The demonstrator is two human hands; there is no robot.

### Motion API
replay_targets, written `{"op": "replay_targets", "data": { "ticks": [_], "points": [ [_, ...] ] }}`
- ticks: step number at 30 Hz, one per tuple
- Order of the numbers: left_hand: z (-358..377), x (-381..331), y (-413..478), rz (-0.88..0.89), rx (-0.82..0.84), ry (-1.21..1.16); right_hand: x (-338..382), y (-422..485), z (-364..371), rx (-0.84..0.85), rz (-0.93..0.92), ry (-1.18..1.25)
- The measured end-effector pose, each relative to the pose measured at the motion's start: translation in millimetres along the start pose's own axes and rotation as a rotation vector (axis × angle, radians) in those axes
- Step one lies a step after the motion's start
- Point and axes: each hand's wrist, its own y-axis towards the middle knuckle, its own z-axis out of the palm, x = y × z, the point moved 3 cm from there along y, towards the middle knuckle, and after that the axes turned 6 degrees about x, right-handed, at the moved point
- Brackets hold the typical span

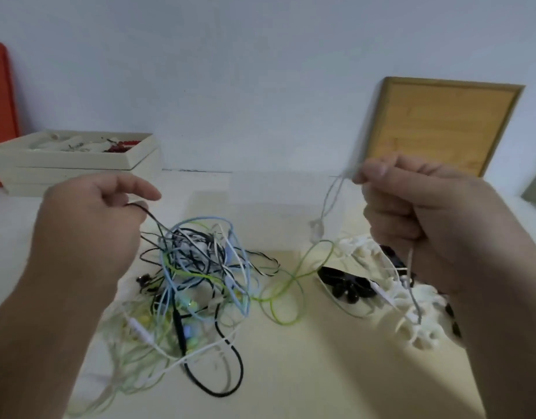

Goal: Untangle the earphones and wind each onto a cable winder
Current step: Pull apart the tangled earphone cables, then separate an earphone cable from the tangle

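The fingers [139, 189] of the left hand [88, 225] are curled in, thumb meeting forefinger, and they pinch a thin black cord [153, 217] that runs down into the heap. The right hand [411, 204] is raised at about the same height, closed into a fist around a pale grey cord [330, 198]; the cord loops out past the thumb, hangs down to a blurred knot or earpiece, and another length trails out below the fist toward the table.

Between and below the hands, the tangle of earphones [200, 267] lies on the pale table [321, 373]: black, white, light blue and yellow-green cords knotted together, with a green loop [283, 297] straying off to the right. Just under the right hand sits a pile of white cable winders [417, 325], with some black pieces [345, 285] beside it.

Further back on the left is a cream tray [70, 161] holding small items, and a wooden board [442, 125] leans against the wall on the right.
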Motion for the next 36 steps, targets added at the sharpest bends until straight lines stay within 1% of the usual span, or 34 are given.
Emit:
{"op": "replay_targets", "data": {
  "ticks": [3,5,6,7,8,10,12,13,15,17,19,20,22,24,26,28,29,31,32,34,35,36],
  "points": [
    [-3,5,6,-0.048,-0.018,-0.058,14,-2,-8,0.028,-0.118,0.144],
    [-5,1,5,-0.022,-0.041,-0.092,20,-3,-11,0.036,-0.117,0.11],
    [-3,-6,1,0.028,-0.014,-0.082,23,-4,-13,0.031,-0.088,0.042],
    [-1,-16,-5,0.109,0.049,-0.045,25,-4,-14,0.022,-0.047,-0.05],
    [3,-30,-14,0.216,0.148,0.018,26,-3,-16,0.018,-0.005,-0.16],
    [19,-62,-37,0.442,0.392,0.157,28,-2,-22,0.033,0.06,-0.391],
    [36,-84,-58,0.578,0.606,0.267,23,2,-26,0.054,0.105,-0.516],
    [47,-88,-67,0.597,0.7,0.296,20,3,-29,0.052,0.12,-0.507],
    [70,-88,-80,0.606,0.846,0.347,12,3,-37,0.043,0.123,-0.389],
    [94,-79,-89,0.642,0.964,0.443,5,1,-44,0.038,0.104,-0.221],
    [113,-66,-92,0.652,1.044,0.567,1,-3,-49,0.038,0.078,-0.107],
    [117,-59,-90,0.64,1.052,0.627,0,-4,-51,0.037,0.063,-0.07],
    [118,-49,-86,0.618,0.999,0.729,-2,-2,-54,0.018,0.06,-0.046],
    [112,-45,-79,0.574,0.885,0.809,-6,-1,-56,-0.017,0.092,-0.078],
    [102,-42,-72,0.491,0.787,0.873,-10,1,-59,-0.044,0.121,-0.116],
    [94,-44,-66,0.41,0.713,0.954,-12,0,-60,-0.07,0.136,-0.161],
    [92,-45,-64,0.406,0.68,1.015,-11,0,-60,-0.076,0.141,-0.188],
    [92,-53,-62,0.459,0.62,1.101,-12,0,-60,-0.085,0.15,-0.243],
    [94,-55,-61,0.516,0.598,1.115,-12,0,-60,-0.1,0.151,-0.26],
    [99,-68,-66,0.614,0.54,0.979,-12,1,-63,-0.17,0.142,-0.259],
    [105,-75,-70,0.641,0.558,0.911,-12,1,-66,-0.219,0.132,-0.25],
    [114,-82,-74,0.668,0.616,0.862,-12,1,-70,-0.27,0.121,-0.239]
  ]
}}
